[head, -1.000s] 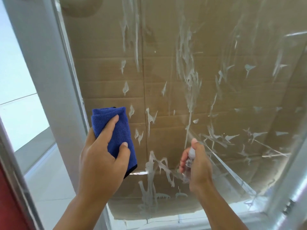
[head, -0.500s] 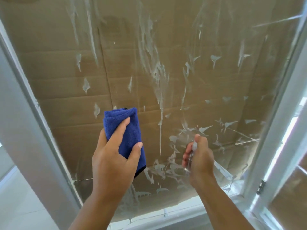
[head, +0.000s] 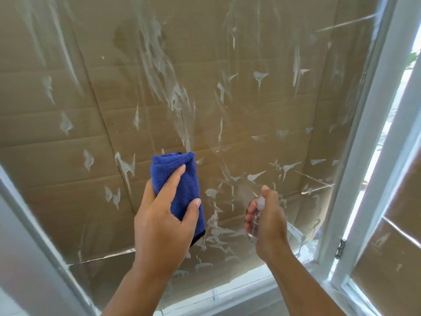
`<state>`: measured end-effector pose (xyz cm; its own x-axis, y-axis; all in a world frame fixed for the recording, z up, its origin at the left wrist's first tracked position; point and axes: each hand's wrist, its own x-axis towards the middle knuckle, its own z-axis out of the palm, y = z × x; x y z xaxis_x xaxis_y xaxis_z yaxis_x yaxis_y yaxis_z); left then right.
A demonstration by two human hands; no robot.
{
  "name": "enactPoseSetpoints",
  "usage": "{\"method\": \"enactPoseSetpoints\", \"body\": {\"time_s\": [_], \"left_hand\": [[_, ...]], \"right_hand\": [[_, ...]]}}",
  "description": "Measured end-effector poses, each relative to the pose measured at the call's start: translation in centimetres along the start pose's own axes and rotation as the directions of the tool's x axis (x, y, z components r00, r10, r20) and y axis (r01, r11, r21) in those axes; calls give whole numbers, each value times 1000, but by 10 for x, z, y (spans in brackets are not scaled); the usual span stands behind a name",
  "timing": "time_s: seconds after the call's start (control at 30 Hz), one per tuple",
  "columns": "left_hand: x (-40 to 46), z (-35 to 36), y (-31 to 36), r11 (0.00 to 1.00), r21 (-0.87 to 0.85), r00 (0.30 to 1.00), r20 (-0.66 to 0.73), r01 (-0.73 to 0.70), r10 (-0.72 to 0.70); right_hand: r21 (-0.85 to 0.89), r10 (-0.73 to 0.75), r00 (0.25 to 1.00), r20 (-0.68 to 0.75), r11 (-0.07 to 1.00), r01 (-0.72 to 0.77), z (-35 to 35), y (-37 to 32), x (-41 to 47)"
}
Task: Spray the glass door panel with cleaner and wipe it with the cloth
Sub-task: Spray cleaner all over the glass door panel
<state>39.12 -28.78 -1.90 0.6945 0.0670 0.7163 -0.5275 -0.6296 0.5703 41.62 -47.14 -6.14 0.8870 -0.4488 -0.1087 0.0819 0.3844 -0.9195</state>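
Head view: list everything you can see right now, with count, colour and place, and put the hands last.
glass door panel: one, clear, fills most of the view, set in the frame.
white smears: many, whitish, scattered over the glass, thickest at centre and lower right.
cardboard: brown creased sheets, seen through the glass.
door frame: white, along the right, left and bottom edges; a metal hinge low on the right.
cloth: one, blue, folded, lower centre.
spray bottle: one, clear with a pale top, right of the cloth, mostly hidden by the grip.
left hand: holds the cloth.
right hand: grips the spray bottle, nozzle towards the glass.
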Motion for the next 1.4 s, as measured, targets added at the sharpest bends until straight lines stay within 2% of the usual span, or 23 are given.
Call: {"method": "enactPoseSetpoints", "body": {"time_s": [0.17, 0.33, 0.5, 0.7, 0.87, 1.07, 1.2, 1.4], "left_hand": [[0, 20, 11, 1000, -25, 1000, 22, -9, 10], [1, 43, 24, 999, -25, 998, 51, -28, 29], [2, 68, 37, 998, -40, 994, 101, -39, 43], [3, 97, 48, 997, -71, 992, 120, -32, 41], [4, 120, 55, 994, -101, 989, 141, -29, 43], [4, 143, 66, 990, -133, 983, 168, -49, 71], [3, 155, 73, 989, -133, 979, 185, -67, 91], [2, 169, 83, 988, -140, 971, 217, -70, 100]], "right_hand": [[185, -18, 988, -154, 982, 47, -16, -18, 12], [162, 17, 992, -127, 987, 4, -41, -33, 29], [205, 2, 972, -236, 978, 48, -54, -40, 40], [117, 20, 985, -169, 993, 0, -78, -45, 58], [225, -37, 967, -253, 970, 96, -88, -48, 67], [249, -5, 969, -245, 966, 68, -113, -60, 84], [335, -22, 933, -358, 930, 150, -124, -65, 97], [304, 37, 949, -312, 950, 63, -147, -68, 110]]}}
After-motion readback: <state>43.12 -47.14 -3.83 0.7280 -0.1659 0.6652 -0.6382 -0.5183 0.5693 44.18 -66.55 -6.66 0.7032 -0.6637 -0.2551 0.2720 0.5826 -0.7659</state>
